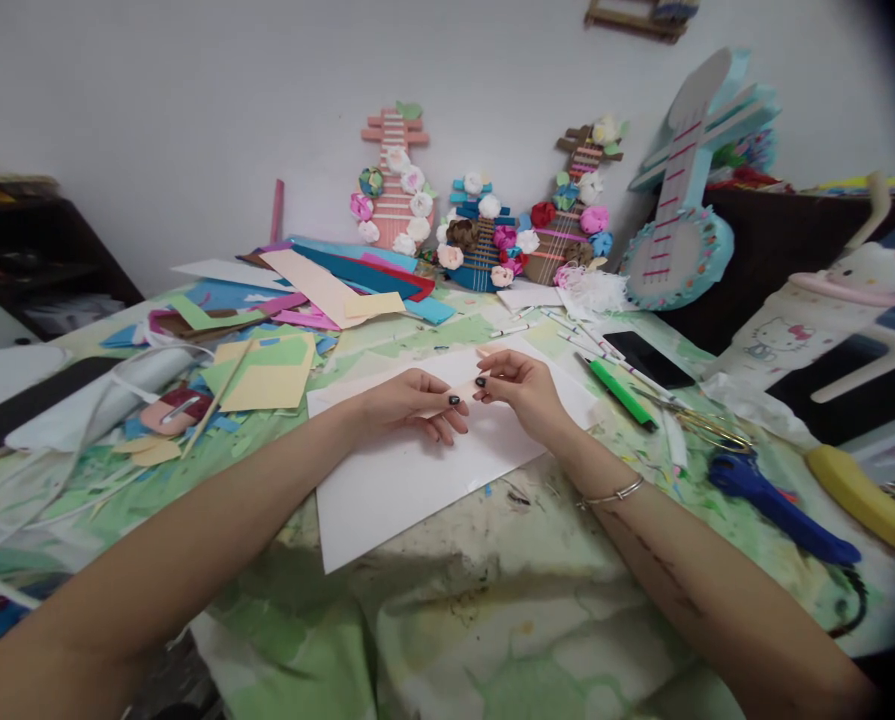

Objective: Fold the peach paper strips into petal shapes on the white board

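Both hands meet over a white sheet of paper point(372, 500) lying on the table. Between their fingertips is a small pale strip of paper point(468, 390), pinched from both sides. My left hand point(413, 400) grips its left end with thumb and forefinger, the other fingers loosely curled beneath. At its right end, my right hand point(520, 392) pinches with thumb and fingertips; part of the strip is hidden behind the fingers. A green marker point(616, 390) and a black phone point(648, 360) lie to the right of my right hand.
Left are paper scraps point(271, 388), a wooden stick point(218, 400) and a white cable point(64, 470). A blue glue gun point(781, 505), scissors point(706, 425) and a tumbler point(799, 325) stand or lie right. Flower-decorated paper instruments point(396, 200) lean against the wall.
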A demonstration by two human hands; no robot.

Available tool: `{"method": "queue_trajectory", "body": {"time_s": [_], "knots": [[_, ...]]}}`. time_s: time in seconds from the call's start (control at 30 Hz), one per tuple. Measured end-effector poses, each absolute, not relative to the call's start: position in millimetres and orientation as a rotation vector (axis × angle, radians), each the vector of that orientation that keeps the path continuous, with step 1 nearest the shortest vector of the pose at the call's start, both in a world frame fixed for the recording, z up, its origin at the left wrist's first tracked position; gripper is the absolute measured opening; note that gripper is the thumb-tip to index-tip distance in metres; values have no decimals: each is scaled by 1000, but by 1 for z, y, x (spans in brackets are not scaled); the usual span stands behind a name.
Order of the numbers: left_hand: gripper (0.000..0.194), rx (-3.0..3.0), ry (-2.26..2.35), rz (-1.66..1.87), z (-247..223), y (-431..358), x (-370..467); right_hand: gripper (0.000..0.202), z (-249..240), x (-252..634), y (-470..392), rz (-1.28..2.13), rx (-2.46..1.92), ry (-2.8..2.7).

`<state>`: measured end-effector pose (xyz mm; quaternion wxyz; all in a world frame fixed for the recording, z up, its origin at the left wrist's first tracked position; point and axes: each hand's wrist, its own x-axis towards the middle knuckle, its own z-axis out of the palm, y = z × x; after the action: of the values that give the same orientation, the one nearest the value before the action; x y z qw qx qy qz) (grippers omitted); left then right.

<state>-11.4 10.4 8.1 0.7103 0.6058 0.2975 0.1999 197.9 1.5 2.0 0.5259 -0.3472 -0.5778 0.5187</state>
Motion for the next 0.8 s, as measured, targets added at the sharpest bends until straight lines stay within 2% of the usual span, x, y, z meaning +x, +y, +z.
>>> {"method": "queue_trajectory", "body": {"time_s": [0.6,0.8], "knots": [[31,1308,616,440,10,8,-14,26,1,197,5,1267,-812,-1323],[32,1298,733,605,10,11,-12,28,3,201,6,1258,-848,-1263]]}}
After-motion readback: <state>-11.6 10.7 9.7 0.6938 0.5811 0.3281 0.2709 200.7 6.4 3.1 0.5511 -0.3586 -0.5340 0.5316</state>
